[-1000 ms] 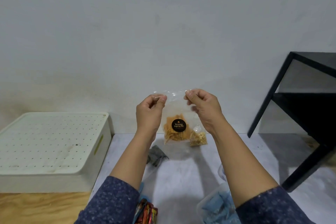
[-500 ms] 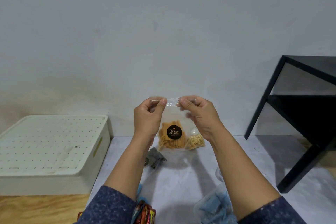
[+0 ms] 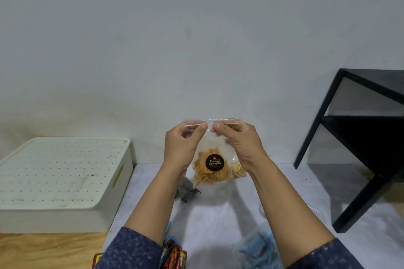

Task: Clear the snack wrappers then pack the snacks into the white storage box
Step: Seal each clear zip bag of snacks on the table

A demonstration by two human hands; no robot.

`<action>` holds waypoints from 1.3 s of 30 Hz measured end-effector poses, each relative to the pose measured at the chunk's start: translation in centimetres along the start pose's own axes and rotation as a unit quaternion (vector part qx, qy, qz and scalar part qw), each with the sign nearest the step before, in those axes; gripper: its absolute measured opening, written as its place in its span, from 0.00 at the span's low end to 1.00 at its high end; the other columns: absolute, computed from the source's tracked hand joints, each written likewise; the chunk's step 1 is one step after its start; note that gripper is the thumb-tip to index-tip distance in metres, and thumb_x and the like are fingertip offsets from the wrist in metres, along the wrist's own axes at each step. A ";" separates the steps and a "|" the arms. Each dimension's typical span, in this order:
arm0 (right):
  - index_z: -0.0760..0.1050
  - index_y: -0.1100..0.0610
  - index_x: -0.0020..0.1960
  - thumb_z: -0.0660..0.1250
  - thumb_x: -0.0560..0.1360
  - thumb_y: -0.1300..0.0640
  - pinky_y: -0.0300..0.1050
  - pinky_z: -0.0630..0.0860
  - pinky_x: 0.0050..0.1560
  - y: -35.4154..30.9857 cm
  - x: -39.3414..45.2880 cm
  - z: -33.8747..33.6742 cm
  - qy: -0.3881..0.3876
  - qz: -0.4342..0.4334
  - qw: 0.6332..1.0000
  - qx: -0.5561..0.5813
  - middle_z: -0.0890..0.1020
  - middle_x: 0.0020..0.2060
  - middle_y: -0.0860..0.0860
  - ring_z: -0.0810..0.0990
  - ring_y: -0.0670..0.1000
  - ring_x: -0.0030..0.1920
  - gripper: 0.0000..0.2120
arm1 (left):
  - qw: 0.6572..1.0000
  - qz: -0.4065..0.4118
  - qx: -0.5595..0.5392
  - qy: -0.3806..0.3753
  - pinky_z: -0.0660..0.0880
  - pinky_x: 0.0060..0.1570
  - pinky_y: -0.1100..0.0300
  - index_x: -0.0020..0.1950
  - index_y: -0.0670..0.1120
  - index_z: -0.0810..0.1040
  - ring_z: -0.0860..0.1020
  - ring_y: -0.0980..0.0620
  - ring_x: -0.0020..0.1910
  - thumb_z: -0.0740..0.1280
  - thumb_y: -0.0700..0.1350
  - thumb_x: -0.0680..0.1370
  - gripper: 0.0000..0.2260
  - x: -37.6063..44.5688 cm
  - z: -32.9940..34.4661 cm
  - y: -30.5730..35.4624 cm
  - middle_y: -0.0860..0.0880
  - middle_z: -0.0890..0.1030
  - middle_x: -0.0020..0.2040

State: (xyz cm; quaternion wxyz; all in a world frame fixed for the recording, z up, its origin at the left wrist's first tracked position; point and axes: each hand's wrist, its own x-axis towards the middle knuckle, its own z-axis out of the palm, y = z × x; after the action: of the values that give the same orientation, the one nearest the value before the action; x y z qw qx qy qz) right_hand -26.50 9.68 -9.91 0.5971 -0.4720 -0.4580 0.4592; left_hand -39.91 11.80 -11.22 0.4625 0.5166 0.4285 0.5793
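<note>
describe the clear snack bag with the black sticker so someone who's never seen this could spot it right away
Look at the pale grey mat running from the white wall toward the camera, right of the white storage box. Above its far end, the left hand and right hand pinch the top strip of the clear zip bag. Only it holds orange sticks behind a round black sticker.

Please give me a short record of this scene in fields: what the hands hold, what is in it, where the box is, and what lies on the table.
held item: clear zip bag, raised above the table
left hand: pinches the bag's top edge
right hand: pinches the same top edge
bag contents: orange chips, a round black label
white storage box: at left, lid on
grey table: dark crumpled wrapper, blue-wrapped snacks, red packets
</note>
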 end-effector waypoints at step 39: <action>0.79 0.49 0.51 0.67 0.73 0.69 0.36 0.78 0.44 0.3 1.3 -0.6 -0.100 -0.138 0.976 -0.133 0.83 0.44 0.49 0.83 0.47 0.43 0.16 | 0.971 0.183 0.140 0.058 0.70 0.39 0.73 0.38 0.57 0.75 0.76 0.63 0.37 0.67 0.38 0.75 0.14 1.8 -0.7 -1.1 0.62 0.79 0.35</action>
State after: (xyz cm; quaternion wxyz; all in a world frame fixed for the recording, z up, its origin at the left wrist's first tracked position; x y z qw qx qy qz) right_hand -25.74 10.89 -10.15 0.5377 -0.4308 -0.6332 0.3526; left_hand -40.59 13.80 -12.04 0.2460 0.6114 0.4301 0.6170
